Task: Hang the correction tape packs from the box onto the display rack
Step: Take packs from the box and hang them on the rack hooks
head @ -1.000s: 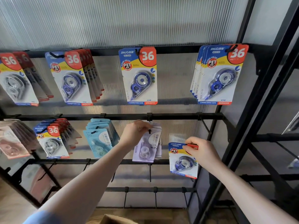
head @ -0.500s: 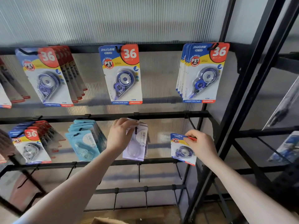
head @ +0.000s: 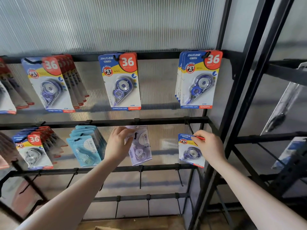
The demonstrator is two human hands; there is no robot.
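- While the left hand point(head: 118, 146) keeps pinching the lilac packs point(head: 141, 146) on their hook, the view has drifted left.
- Right hand point(head: 209, 146) pinches blue pack point(head: 189, 151), raised nearer the empty peg point(head: 189, 127); hanging seems imminent.

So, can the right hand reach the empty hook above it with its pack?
Probably yes: the right hand pinches the blue pack just below the bare hook, and nothing hangs there.
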